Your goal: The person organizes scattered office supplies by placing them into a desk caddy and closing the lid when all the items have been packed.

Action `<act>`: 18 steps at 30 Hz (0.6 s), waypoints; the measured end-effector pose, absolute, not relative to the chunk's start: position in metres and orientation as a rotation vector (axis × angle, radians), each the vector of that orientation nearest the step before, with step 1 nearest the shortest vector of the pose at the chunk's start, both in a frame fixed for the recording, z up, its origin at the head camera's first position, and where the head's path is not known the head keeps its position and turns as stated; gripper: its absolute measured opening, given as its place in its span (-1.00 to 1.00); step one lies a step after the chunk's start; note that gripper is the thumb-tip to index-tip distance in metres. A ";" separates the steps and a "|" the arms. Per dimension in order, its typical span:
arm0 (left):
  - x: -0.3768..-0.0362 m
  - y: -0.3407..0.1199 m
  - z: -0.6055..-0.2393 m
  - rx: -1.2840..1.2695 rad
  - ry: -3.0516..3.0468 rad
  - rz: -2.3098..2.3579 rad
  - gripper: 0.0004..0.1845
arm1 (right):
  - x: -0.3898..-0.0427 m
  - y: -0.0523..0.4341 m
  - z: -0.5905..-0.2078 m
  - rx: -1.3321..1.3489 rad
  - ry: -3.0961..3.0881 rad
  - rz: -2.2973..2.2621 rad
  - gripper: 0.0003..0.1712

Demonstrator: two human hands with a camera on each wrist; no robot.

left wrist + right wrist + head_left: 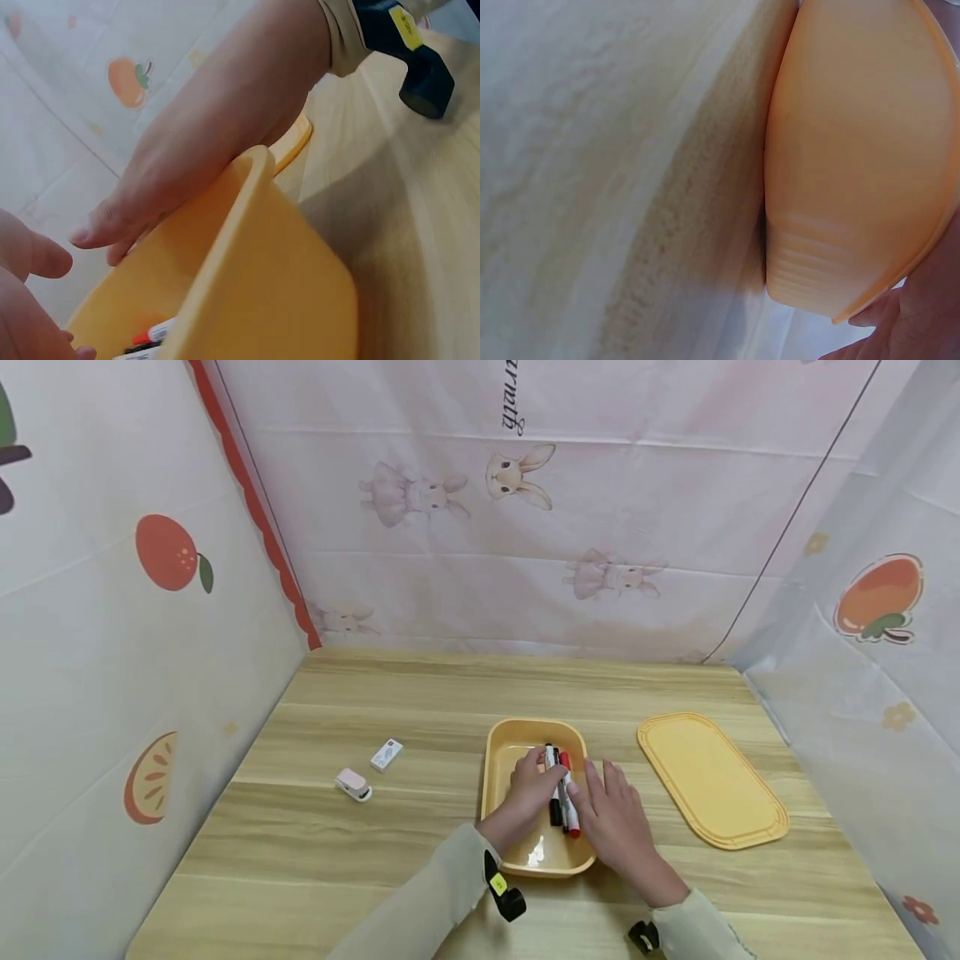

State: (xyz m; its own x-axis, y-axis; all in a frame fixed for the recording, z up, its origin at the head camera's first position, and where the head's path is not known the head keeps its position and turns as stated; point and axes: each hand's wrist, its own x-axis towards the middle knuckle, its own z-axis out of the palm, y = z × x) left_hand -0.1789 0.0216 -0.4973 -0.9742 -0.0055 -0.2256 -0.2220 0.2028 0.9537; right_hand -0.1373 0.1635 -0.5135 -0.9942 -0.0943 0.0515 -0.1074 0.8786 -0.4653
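Note:
Several markers (572, 817) with black and red caps lie side by side in a yellow plastic box (525, 864). My left hand (527, 793) reaches over the box's left side, its thumb stretched over the markers and its fingers beside them. Nothing shows in its grasp in the left wrist view, where the red end of one marker (159, 330) lies below the hand. My right hand (618, 818) lies over the right rim with fingers extended. In the right wrist view, the box wall (862, 150) hides most of that hand.
A yellow lid (712, 781) lies flat on the wooden table (300, 860) right of the box. To the left are a small pink-and-white stapler (353, 784) and a small white box (386, 755). Printed cloth walls (450, 577) surround the table.

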 end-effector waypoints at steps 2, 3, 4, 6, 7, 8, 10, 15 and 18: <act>-0.179 0.019 -0.494 -0.181 2.353 1.830 -0.29 | -0.137 0.163 -0.514 0.166 -3.016 0.752 -0.16; -0.179 0.018 -0.492 -0.153 2.384 1.812 -0.29 | -0.137 0.164 -0.514 0.168 -3.014 0.753 -0.16; -0.179 0.016 -0.489 -0.121 2.414 1.798 -0.29 | -0.137 0.164 -0.514 0.171 -3.011 0.753 -0.17; -0.179 0.012 -0.484 -0.062 2.470 1.768 -0.28 | -0.137 0.164 -0.514 0.175 -3.004 0.750 -0.17; -0.179 0.010 -0.482 -0.035 2.485 1.754 -0.28 | -0.137 0.164 -0.514 0.176 -3.000 0.745 -0.17; -0.179 0.007 -0.479 -0.006 2.508 1.736 -0.28 | -0.137 0.164 -0.513 0.177 -2.996 0.742 -0.17; -0.178 0.002 -0.475 0.044 2.555 1.693 -0.28 | -0.137 0.164 -0.513 0.177 -2.994 0.736 -0.16; -0.175 -0.012 -0.468 0.144 2.703 1.568 -0.32 | -0.137 0.164 -0.513 0.167 -3.011 0.755 -0.15; -0.173 -0.021 -0.465 0.195 2.778 1.535 -0.36 | -0.137 0.163 -0.513 0.155 -3.029 0.765 -0.13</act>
State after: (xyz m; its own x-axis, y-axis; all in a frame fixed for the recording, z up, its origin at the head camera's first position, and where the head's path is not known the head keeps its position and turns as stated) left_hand -0.1732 -0.0207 -0.4654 -0.9918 0.0885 0.0924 0.1253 0.5264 0.8410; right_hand -0.1366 0.1632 -0.5134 -0.9950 -0.0927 0.0374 -0.0993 0.8753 -0.4732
